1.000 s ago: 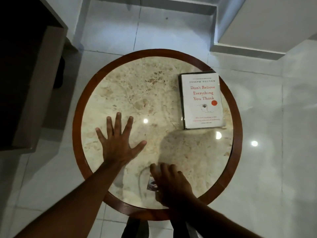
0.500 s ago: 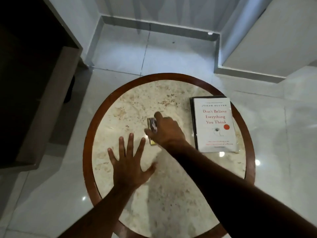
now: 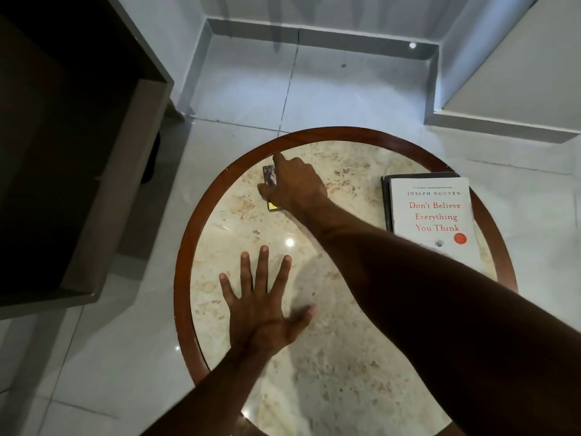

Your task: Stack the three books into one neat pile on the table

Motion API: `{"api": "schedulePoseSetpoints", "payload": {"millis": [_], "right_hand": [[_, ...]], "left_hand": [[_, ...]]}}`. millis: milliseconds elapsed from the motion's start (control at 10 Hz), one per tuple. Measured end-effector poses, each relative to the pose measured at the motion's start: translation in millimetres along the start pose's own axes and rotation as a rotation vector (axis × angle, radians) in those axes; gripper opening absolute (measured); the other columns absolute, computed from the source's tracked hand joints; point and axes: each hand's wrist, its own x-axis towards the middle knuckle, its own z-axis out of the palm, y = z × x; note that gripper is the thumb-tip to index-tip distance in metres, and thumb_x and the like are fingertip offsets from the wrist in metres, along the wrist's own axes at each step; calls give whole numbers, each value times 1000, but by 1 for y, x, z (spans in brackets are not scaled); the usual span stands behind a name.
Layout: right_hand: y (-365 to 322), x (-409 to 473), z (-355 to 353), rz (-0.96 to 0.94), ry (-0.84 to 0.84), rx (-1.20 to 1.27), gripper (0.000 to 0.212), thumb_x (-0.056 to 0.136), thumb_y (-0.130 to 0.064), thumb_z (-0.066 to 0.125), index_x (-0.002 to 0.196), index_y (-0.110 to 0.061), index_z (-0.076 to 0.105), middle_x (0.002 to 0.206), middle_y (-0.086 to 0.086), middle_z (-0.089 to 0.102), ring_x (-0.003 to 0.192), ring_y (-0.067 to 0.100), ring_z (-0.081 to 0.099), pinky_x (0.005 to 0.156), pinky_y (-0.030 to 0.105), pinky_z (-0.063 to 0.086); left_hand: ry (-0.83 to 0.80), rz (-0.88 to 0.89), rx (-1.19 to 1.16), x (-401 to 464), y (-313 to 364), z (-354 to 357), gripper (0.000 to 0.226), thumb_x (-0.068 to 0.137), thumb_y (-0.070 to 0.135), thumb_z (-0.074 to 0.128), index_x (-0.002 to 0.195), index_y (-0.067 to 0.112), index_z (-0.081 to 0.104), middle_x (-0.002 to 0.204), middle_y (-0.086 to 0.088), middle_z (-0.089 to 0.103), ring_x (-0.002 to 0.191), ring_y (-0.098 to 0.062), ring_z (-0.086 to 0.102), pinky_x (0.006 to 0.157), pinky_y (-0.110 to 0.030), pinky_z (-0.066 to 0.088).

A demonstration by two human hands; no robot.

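Observation:
A white book (image 3: 435,221) with red title letters lies on a dark book (image 3: 386,199) at the right of the round marble table (image 3: 345,357). My right hand (image 3: 295,184) reaches across to the table's far left and grips a small book (image 3: 271,179), mostly hidden under the fingers; only its dark picture cover and a yellow corner show. My left hand (image 3: 264,306) rests flat on the marble, fingers spread, holding nothing.
The table has a raised brown wooden rim (image 3: 182,278). A dark cabinet (image 3: 63,152) stands close on the left. White tiled floor (image 3: 330,89) surrounds the table, with a white wall corner (image 3: 503,89) at the back right.
My right hand has carried the small book from the near edge across the table to its far left. The camera has tilted, so the table sits lower in view. My left hand stays flat.

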Motion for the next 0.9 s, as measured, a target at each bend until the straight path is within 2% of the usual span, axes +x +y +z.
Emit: {"api": "schedulePoseSetpoints", "payload": {"millis": [100,300,500,600,800,900], "right_hand": [[1,2,0,4,6,6,75,83,-54,67,141,-13,44,123,17,68,106,38,67,76,40,54],[4,3,-6,37,26,21,72,82,-55,68,137,-14,45,120,15,69,104,36,69,70,36,49],[8,6,-12,81,67,18,70,81,-55,65,134,-14,45,116,15,68,104,38,66,76,41,52],[8,7,-11,88,73,15,74,80,-58,65,135,-14,44,116,14,68,103,36,67,71,37,46],[4,0,-23,91,84,1,86,77,-73,56,138,-14,40,117,14,70,101,36,69,80,44,56],[10,-21,-35,63,133,61,78,82,-71,54,134,-14,41,110,14,72,94,33,71,78,44,59]], "left_hand": [[22,5,9,-1,2,0,103,77,93,38,161,34,26,172,-9,16,159,-38,10,118,-76,13],[10,-1,4,0,1,-2,103,77,92,38,161,34,26,172,-9,15,159,-37,10,117,-76,15],[-5,-5,23,0,0,1,105,77,95,33,162,35,20,173,-8,12,159,-38,8,117,-76,14],[-46,-11,32,1,0,-1,105,77,96,29,162,36,19,173,-8,10,159,-38,7,117,-77,13],[-56,-10,49,1,0,-3,104,76,96,27,162,37,20,173,-8,11,158,-39,8,118,-77,13],[-33,-5,0,1,1,-4,103,77,96,26,162,37,19,174,-6,10,159,-38,6,119,-75,10]]}}
